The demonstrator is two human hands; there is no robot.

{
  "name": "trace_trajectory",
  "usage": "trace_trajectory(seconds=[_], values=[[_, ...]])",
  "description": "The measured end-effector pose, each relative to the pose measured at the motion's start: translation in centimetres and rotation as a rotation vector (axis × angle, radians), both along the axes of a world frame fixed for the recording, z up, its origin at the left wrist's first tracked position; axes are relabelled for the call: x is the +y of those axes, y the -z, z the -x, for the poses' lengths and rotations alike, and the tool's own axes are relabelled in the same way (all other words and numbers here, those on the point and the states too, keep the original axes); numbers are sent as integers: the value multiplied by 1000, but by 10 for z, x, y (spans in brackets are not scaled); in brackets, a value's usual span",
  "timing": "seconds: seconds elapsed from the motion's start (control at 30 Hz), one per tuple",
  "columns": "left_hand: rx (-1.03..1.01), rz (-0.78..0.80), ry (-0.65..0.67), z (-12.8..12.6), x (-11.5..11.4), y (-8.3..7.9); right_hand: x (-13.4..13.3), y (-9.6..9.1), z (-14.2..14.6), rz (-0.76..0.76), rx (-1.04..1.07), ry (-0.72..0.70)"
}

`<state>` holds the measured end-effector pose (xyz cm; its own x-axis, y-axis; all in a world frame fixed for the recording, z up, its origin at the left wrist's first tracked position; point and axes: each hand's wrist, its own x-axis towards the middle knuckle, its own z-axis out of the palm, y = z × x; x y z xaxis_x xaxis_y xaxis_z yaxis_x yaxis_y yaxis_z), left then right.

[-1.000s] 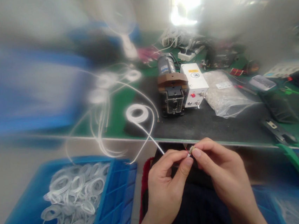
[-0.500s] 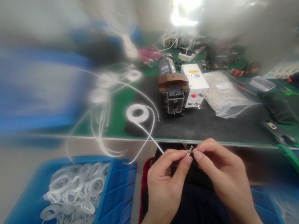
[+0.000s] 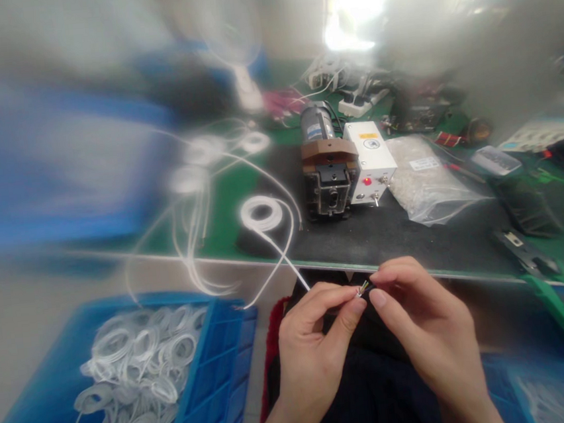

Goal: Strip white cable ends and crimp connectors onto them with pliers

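My left hand (image 3: 314, 341) pinches the end of a white cable (image 3: 295, 275) between thumb and forefinger. Thin coloured wires (image 3: 364, 287), one yellowish and others dark, stick out of the cable's end toward the right. Just beside them, my right hand (image 3: 422, 318) has its thumb and forefinger slightly apart, with nothing visible between the tips. The rest of this cable runs up to a white coil (image 3: 261, 213) lying at the table's front edge.
A motor-driven machine (image 3: 328, 174) with a white switch box (image 3: 371, 163) stands on a black mat. Right of it lie a clear plastic bag (image 3: 423, 178) and green-handled pliers (image 3: 555, 305). A blue crate (image 3: 202, 372) at lower left holds coiled cables (image 3: 142, 364); another blue crate is at lower right.
My right thumb and forefinger have parted and drawn slightly right, away from the wires. The left hand keeps its pinch on the cable end.
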<state>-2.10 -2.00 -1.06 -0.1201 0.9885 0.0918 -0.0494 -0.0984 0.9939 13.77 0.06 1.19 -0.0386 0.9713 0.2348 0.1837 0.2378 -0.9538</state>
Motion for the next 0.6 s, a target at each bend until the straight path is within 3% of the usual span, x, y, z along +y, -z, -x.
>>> trace_trajectory(seconds=[0.2, 0.6], values=[[13, -20, 14, 0, 1, -4, 4, -7, 0, -76, -76, -15], [30, 12, 32, 2, 0, -2, 3, -5, -2, -21, -50, -43]])
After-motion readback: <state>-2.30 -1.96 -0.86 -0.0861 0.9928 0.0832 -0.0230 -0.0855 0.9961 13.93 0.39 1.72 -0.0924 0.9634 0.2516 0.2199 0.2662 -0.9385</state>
